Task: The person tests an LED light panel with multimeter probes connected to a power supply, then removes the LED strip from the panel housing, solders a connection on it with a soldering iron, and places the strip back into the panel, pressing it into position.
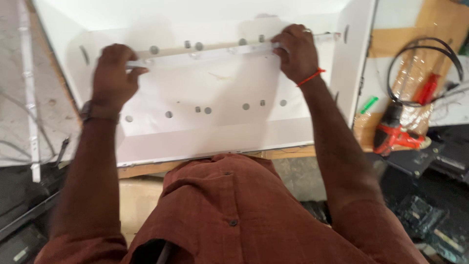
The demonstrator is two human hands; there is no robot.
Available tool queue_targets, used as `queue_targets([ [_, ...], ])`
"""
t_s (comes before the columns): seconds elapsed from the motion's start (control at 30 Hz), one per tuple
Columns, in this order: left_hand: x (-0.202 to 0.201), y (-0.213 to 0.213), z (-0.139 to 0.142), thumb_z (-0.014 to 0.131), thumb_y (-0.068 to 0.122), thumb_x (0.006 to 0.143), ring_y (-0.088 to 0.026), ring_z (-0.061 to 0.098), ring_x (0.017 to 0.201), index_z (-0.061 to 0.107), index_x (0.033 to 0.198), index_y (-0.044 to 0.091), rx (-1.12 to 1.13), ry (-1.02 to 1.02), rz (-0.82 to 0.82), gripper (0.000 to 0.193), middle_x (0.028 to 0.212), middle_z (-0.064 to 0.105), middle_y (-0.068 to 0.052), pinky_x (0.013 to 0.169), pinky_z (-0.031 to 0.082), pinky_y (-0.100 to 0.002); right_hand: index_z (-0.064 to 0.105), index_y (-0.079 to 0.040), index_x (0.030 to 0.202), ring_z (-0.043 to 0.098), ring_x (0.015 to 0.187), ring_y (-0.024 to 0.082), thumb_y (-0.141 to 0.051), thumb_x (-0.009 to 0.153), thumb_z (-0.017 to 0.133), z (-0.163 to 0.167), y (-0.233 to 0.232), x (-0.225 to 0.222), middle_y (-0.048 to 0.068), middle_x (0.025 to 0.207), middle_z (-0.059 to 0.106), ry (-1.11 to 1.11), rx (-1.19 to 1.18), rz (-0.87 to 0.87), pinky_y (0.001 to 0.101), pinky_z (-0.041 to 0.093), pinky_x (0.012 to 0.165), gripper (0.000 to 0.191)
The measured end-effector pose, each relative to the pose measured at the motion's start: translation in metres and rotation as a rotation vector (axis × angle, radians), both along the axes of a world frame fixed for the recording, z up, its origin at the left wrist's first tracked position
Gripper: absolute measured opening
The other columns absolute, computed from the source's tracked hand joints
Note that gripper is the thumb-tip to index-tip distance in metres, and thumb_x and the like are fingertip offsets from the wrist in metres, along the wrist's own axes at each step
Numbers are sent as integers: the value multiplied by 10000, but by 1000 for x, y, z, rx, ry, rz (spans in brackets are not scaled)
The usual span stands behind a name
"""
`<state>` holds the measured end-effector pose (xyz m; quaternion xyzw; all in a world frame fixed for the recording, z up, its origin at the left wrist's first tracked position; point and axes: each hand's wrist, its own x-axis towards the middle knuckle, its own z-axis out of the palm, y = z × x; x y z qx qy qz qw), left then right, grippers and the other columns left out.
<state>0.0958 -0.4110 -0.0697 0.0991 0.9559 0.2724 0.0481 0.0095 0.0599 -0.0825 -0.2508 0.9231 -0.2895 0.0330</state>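
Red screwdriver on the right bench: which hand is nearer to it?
Right. The right hand grips the white strip on the side toward the red screwdriver; the left hand holds the strip's far end.

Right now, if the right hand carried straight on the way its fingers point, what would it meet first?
The right hand points up-left along the white strip. Beyond that, probably the white panel's raised far edge, though depth is unclear.
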Motion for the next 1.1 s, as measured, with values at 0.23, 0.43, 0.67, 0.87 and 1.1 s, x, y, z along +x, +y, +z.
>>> queue_targets([
  [0.23,-3,-5,16,823,84,971,-317,571,1134,666,1110,49,-111,91,6,213,1141,625,-99,1059,481,-456,704,-80,1099,612,1093,299,17,915,768,2,-13,11,62,1119,645,83,-64,-80,437,438,966,218],
  [0.43,1,-13,4,795,53,1020,-301,549,1187,668,1128,56,-185,157,20,167,1162,565,-91,1112,455,-433,703,-86,1126,605,1141,288,7,921,767,1,-21,13,43,1110,641,141,-53,-97,441,422,1049,234],
  [0.67,9,-11,-12,692,31,981,-337,519,1322,644,1211,34,-246,233,43,236,1316,566,-113,1251,382,-482,706,-94,1163,604,1156,275,22,936,753,-6,-22,12,24,1135,651,162,-40,-135,423,436,1060,259],
  [0.87,26,4,-6,703,130,1065,-341,532,1395,644,1254,7,-244,165,72,232,1436,587,-177,1334,299,-590,681,-72,1253,570,1236,313,0,923,757,-7,-17,20,71,1237,627,148,-29,-133,458,422,1077,347],
  [1.1,91,40,21,676,156,1112,-372,565,1383,665,1288,-6,-225,167,131,239,1436,606,-206,1271,344,-578,670,-48,1294,522,1332,366,-29,926,756,-13,-10,33,122,1372,582,144,-6,-173,508,386,1149,378],
])
